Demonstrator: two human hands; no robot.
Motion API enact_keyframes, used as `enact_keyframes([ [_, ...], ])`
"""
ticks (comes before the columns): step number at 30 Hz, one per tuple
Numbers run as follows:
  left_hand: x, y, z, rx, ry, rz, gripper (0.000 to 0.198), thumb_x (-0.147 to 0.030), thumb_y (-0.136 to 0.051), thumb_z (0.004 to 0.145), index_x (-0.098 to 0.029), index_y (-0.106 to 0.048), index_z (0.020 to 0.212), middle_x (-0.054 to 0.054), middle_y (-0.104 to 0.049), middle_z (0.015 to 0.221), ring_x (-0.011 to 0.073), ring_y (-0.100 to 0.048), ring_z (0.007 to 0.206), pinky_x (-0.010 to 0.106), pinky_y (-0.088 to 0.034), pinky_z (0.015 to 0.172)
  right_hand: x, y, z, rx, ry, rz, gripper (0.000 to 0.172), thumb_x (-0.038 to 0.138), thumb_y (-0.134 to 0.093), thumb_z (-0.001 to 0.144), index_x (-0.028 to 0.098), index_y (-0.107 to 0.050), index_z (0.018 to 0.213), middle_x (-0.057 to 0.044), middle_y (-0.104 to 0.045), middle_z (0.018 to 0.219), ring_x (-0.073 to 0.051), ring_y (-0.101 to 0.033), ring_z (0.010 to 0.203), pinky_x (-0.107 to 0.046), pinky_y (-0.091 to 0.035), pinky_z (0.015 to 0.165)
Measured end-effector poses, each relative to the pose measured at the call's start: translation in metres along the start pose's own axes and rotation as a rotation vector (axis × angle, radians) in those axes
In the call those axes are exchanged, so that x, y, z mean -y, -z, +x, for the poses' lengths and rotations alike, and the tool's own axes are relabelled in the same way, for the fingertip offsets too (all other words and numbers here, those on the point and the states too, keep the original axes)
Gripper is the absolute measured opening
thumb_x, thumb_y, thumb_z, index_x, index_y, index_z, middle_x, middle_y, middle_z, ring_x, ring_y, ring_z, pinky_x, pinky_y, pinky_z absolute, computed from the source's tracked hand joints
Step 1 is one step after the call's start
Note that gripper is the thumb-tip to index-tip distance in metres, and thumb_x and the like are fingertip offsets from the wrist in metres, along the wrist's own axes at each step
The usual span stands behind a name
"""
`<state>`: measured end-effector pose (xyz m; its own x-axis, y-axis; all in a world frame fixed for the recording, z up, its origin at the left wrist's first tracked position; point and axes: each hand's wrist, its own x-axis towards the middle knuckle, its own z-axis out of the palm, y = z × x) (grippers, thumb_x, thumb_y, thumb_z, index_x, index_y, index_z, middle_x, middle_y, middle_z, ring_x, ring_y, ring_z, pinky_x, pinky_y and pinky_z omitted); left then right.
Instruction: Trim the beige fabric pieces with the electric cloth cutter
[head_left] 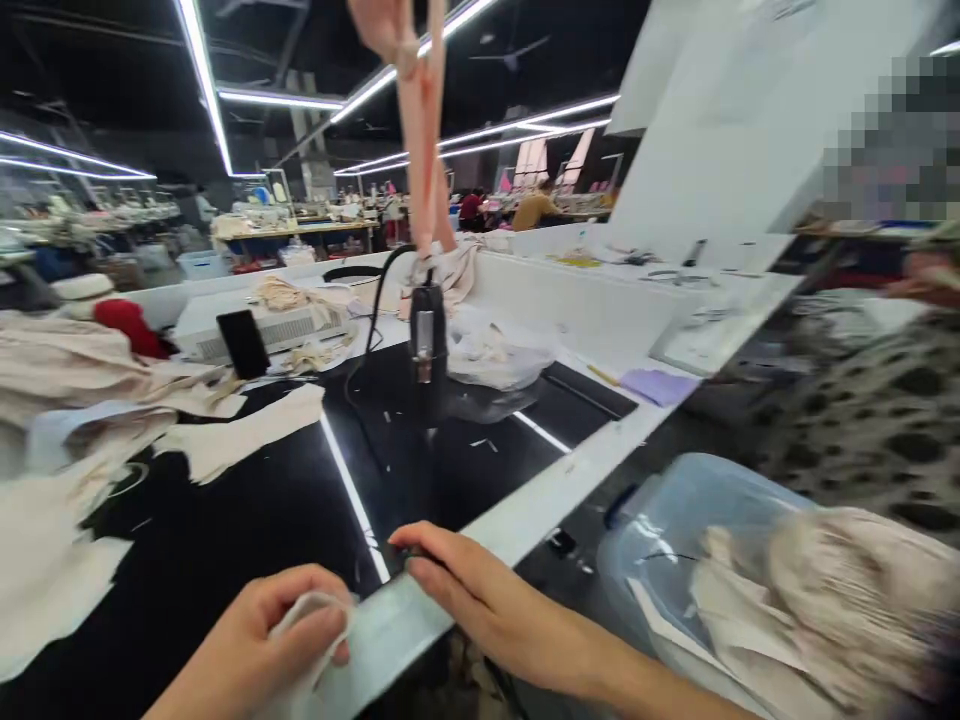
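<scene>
My left hand (262, 640) is closed on a small bit of white cloth (311, 608) near the front edge of the glossy black table (247, 520). My right hand (480, 595) rests on the table's white edge with its fingers stretched out flat, touching the black top. A black hand-held tool (427, 345) stands upright in the middle of the table, with a black cable looping behind it. A pink strip of fabric (424, 130) hangs down from above to the tool.
Beige fabric pieces (90, 420) pile at the left. A black phone (244, 343) leans against a white machine. A clear plastic bag (495, 355) lies behind the tool. A clear bin (720, 560) holding cream cloth stands at the lower right. A person in a spotted garment (862, 420) is on the right.
</scene>
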<state>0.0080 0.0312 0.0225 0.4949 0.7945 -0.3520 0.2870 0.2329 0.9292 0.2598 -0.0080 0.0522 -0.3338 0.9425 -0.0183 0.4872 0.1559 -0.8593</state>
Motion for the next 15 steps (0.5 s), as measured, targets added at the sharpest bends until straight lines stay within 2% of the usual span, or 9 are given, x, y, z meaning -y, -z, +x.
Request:
enact_keyframes([
  [2, -0.012, -0.004, -0.002, 0.011, -0.008, -0.044, 0.048, -0.063, -0.076, 0.074, -0.016, -0.072, 0.085, 0.002, -0.065, 0.068, 0.0126, -0.05, 0.059, 0.022, -0.039, 0.059, -0.005, 0.0, -0.002, -0.014, -0.063, 0.029, 0.047, 0.051, -0.04, 0.101, 0.023, -0.059, 0.134, -0.01, -0.064, 0.134, -0.027, -0.058, 0.124, -0.04, -0.044, 0.109],
  [5, -0.021, -0.006, -0.002, 0.019, -0.032, -0.086, 0.045, -0.059, -0.078, 0.075, -0.015, -0.073, 0.086, 0.003, -0.067, 0.07, 0.0124, -0.051, 0.062, 0.023, -0.039, 0.062, -0.011, -0.002, -0.002, -0.011, -0.112, 0.043, 0.055, 0.061, -0.041, 0.097, 0.025, -0.063, 0.132, -0.009, -0.064, 0.136, -0.029, -0.059, 0.126, -0.042, -0.042, 0.114],
  [11, -0.023, -0.007, -0.006, -0.008, -0.024, -0.118, 0.04, -0.053, -0.08, 0.075, -0.015, -0.075, 0.087, 0.003, -0.067, 0.07, 0.0121, -0.05, 0.062, 0.023, -0.036, 0.061, -0.008, -0.009, -0.001, -0.034, -0.082, 0.057, 0.051, 0.064, -0.045, 0.095, 0.029, -0.071, 0.122, -0.007, -0.073, 0.122, -0.028, -0.068, 0.113, -0.038, -0.054, 0.103],
  [15, -0.023, -0.006, -0.005, -0.028, -0.033, -0.103, 0.04, -0.052, -0.08, 0.074, -0.015, -0.075, 0.084, 0.003, -0.068, 0.071, 0.0131, -0.051, 0.064, 0.024, -0.037, 0.062, -0.003, -0.012, -0.005, -0.046, -0.086, 0.045, 0.048, 0.062, -0.046, 0.095, 0.03, -0.072, 0.12, -0.007, -0.075, 0.119, -0.027, -0.07, 0.11, -0.037, -0.057, 0.099],
])
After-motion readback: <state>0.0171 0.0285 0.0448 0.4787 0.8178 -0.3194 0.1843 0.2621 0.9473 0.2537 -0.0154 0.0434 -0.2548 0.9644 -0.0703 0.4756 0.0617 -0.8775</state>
